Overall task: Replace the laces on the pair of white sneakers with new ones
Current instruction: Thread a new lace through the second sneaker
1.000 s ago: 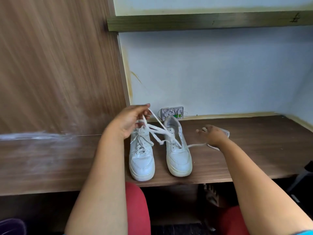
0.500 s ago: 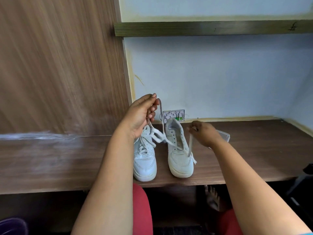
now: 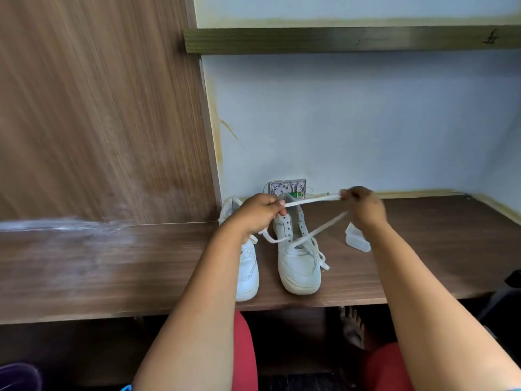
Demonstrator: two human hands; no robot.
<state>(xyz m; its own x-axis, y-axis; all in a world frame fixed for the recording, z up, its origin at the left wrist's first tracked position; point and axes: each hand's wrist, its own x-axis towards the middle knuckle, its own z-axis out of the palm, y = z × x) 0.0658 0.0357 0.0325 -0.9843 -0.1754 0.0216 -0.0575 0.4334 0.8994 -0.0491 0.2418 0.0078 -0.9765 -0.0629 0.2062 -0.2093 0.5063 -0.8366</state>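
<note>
Two white sneakers stand side by side on the wooden desk (image 3: 112,263), toes toward me. The left sneaker (image 3: 247,266) is still laced and partly hidden by my left arm. The right sneaker (image 3: 298,258) shows bare eyelets. A white lace (image 3: 313,201) is stretched level between my hands above the right sneaker. My left hand (image 3: 258,213) pinches one part of it, and my right hand (image 3: 363,206) pinches the other. A slack length of the lace runs down from my right hand across the right sneaker's tongue.
A small clear plastic box (image 3: 356,238) lies on the desk below my right wrist. An open wall socket (image 3: 287,188) sits behind the sneakers. A wooden panel rises on the left and a shelf (image 3: 338,39) hangs overhead. My knees are under the desk edge.
My left hand came down from above the sneakers. My right hand rose and moved right, pulling the lace taut and level between the two hands.
</note>
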